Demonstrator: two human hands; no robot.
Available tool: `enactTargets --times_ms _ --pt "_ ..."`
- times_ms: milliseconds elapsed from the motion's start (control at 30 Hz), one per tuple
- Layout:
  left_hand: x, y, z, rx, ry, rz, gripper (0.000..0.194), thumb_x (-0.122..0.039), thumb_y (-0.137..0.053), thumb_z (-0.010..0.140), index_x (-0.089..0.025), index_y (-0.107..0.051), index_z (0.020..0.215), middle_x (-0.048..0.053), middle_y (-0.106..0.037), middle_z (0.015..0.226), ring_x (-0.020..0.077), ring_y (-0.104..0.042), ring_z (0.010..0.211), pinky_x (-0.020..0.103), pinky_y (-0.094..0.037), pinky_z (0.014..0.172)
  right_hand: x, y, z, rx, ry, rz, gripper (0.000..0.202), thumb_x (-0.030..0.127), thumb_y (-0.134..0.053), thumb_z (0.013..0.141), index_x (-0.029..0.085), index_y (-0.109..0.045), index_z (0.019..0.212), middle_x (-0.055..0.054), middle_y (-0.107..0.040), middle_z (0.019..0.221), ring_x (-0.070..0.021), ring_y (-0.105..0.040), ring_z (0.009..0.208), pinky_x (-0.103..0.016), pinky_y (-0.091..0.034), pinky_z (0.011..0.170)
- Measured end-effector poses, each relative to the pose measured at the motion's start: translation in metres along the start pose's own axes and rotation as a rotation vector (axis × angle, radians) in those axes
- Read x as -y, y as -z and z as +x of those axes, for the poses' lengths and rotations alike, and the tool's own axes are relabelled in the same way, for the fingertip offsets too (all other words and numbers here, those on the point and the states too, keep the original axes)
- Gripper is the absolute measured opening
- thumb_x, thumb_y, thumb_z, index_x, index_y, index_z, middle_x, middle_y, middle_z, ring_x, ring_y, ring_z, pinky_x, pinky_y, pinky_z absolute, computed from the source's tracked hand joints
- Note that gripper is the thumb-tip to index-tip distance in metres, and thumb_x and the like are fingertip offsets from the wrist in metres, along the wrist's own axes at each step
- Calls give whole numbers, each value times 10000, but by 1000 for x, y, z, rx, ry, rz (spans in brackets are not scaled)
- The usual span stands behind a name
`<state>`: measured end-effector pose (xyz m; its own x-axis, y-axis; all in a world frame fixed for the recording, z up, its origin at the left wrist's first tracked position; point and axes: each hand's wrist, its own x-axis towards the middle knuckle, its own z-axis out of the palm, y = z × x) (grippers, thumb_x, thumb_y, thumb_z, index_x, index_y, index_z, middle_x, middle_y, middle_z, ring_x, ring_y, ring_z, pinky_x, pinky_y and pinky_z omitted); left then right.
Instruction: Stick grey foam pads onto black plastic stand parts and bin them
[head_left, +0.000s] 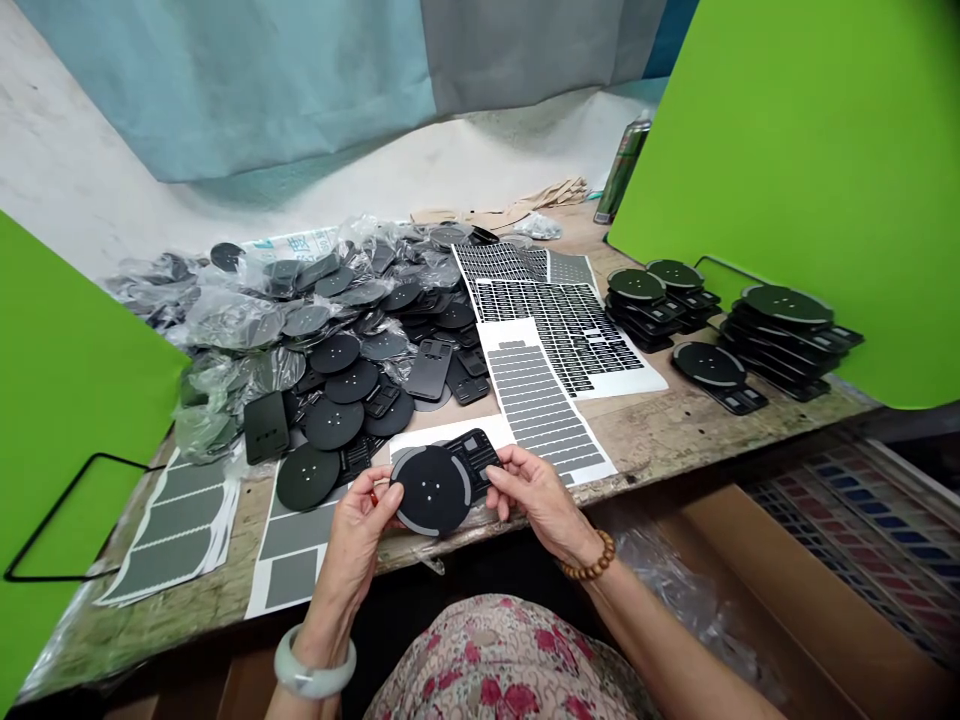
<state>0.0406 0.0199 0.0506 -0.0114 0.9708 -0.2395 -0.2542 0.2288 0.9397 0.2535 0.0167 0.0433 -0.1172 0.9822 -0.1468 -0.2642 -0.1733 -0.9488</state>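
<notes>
Just over the table's front edge is a black plastic stand part [431, 492], with a round disc joined to a rectangular plate. Grey curved strips lie along the disc's rim, and small holes dot its centre. My left hand [364, 525] pinches the disc's left edge between thumb and fingers. At the other end, my right hand [536, 490] has thumb and fingers closed on the rectangular plate. Beneath and behind the part lie white sheets with grey adhesive pads [529, 400]. Several similar black parts [334, 425] are heaped to the left, close to my left hand.
Clear plastic bags [225, 320] cover much of the heap. Stacked black parts [780, 325] stand at the right, beside a single one [709, 365]. A sheet of small black labels [555, 320] lies mid-table. Green panels [810, 180] flank the table; a spray can [622, 170] stands behind.
</notes>
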Motion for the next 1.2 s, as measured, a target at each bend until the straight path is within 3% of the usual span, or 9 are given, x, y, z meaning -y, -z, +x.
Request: enactTargets --times_ms 133,233,333,433,567,833,1067,1200 --pt "2 -10 -1 -15 -22 -108 427 -422 -696 722 -185 -580 1059 32 -672 889 138 -629 817 269 -496 770 -1 -5 -2 -107 98 2 247 387 -657 767 181 -555 857 -28 -688 663 -136 -642 577 -259 -510 612" --pt "2 -19 -3 38 62 -341 470 -584 -494 813 -204 -598 1070 81 -641 1116 204 -600 1022 385 -462 904 1 -11 -6 -139 311 -119 125 309 -610 815 202 -595 877 -44 -690 773 -163 -665 691 -307 -532 693" --pt "-5 -22 -6 94 208 -554 577 -616 -393 842 -154 -600 1118 149 -622 1180 285 -572 1101 476 -442 928 4 -15 -12 -88 658 -343 126 165 -571 824 221 -655 900 -56 -661 885 -172 -643 845 -308 -523 759" --pt "-13 -20 -7 97 257 -698 584 -556 -421 860 -117 -554 1221 184 -599 1224 328 -536 1154 506 -394 975 3 -16 -17 27 833 -498 271 44 -531 800 223 -657 959 -70 -636 980 -166 -619 923 -293 -517 792" --pt "-19 -18 -4 137 238 -832 555 -522 -440 861 -156 -534 1268 137 -573 1284 369 -486 1202 546 -325 1020 -6 -15 -21 95 862 -622 344 -10 -493 774 214 -630 996 -87 -605 1059 -173 -589 1006 -297 -507 846" --pt "-17 -20 1 127 249 -863 489 -502 -456 857 -170 -609 1180 97 -608 1248 357 -462 1226 536 -293 1043 -20 -12 -19 85 842 -706 353 -21 -463 774 214 -576 1012 -82 -596 1072 -160 -583 1005 -287 -500 861" --pt "-19 -21 4 67 313 -823 466 -480 -442 867 -167 -612 1167 110 -604 1249 353 -489 1198 528 -341 1010 -21 -15 -22 87 969 -940 373 22 -469 742 185 -573 1062 -124 -563 1120 -226 -540 1046 -381 -483 871" --pt "-20 -27 4 -13 356 -714 450 -447 -383 902 -164 -594 1182 145 -628 1188 308 -549 1131 471 -433 931 -27 -20 -27 -3 1036 -967 412 25 -449 731 193 -580 1085 -94 -613 974 -221 -553 927 -391 -484 790"
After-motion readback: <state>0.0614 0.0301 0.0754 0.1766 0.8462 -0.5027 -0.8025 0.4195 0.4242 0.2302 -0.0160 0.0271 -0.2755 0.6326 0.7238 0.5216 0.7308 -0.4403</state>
